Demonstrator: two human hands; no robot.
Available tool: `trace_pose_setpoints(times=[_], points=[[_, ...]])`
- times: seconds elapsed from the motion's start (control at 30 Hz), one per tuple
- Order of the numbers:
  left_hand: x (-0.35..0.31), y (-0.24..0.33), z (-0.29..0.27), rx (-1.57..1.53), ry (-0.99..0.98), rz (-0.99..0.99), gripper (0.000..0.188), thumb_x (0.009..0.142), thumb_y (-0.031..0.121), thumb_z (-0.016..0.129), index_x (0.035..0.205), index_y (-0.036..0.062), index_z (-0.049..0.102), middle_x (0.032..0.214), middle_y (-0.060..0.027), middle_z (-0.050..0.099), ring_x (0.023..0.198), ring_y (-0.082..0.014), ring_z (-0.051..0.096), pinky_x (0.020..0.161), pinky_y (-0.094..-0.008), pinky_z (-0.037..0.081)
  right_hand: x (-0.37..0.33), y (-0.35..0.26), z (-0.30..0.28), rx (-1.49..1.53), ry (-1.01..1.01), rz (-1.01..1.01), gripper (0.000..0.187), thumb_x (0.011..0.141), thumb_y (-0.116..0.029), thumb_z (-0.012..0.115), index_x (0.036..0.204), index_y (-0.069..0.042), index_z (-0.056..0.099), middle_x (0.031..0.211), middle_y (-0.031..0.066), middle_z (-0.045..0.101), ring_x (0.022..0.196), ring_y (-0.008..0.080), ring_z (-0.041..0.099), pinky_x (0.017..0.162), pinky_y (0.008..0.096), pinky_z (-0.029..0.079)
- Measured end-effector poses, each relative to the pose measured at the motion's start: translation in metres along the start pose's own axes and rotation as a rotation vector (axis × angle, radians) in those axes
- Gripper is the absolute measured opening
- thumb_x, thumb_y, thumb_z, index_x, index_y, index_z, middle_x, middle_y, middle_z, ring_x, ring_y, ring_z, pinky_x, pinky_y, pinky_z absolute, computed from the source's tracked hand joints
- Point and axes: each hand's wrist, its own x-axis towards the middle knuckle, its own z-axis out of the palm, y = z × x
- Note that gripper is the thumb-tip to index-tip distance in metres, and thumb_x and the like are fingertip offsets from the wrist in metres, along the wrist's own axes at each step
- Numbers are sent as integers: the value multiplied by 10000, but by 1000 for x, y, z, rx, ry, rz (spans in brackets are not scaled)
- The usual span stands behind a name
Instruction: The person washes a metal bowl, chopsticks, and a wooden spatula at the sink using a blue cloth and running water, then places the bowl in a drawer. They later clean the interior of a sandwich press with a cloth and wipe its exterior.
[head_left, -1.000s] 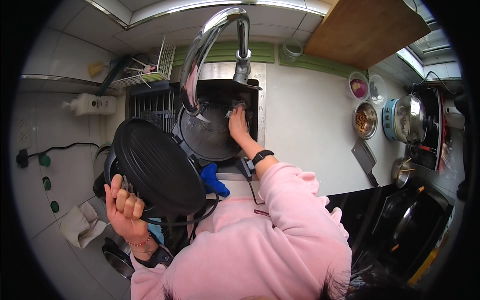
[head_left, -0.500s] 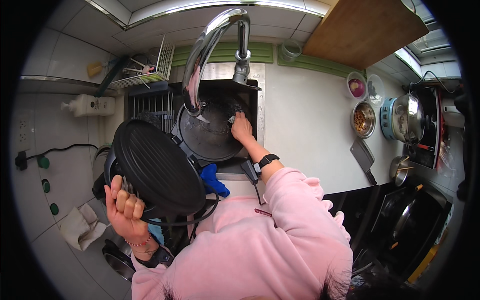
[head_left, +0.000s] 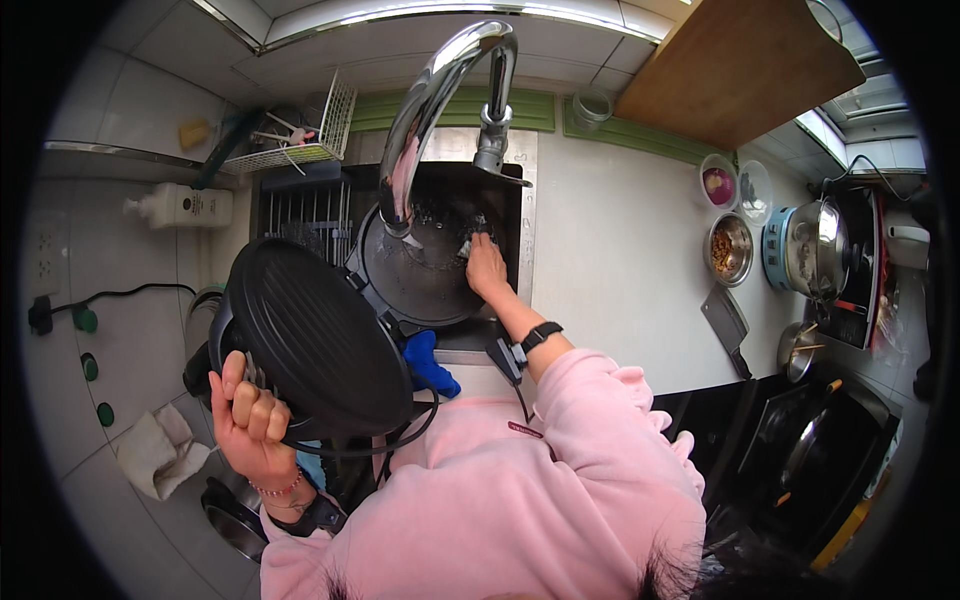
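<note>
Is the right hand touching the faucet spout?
Apart. The head view shows it: the dark inside of the pan is visible between the right hand and the chrome faucet spout.

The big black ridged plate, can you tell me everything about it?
The ridged black plate is round, with parallel ridges, and looks like coated metal. It is tilted steeply, seemingly hinged to the smooth round pan in the sink. The left hand grips its outer edge, hiding any handle there.
</note>
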Motion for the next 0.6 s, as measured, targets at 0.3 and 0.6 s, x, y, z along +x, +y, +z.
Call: trace_pose_setpoints(times=[0.3,0.6], points=[[0,-2,1,16,9,6,261,1019,303,262,822,134,286,494,69,188,357,-18,111,338,-201,99,4,-1,0,-22,-100,5,319,856,-34,420,1169,3,472,1152,163,481,1026,361,531,843,438,482],[1,-2,0,-3,8,1,258,1019,303,262,827,132,285,496,61,190,356,-25,113,337,-207,104,5,-5,-4,57,-77,-40,373,848,-19,399,1216,-8,459,1187,165,474,1013,361,521,893,417,453]])
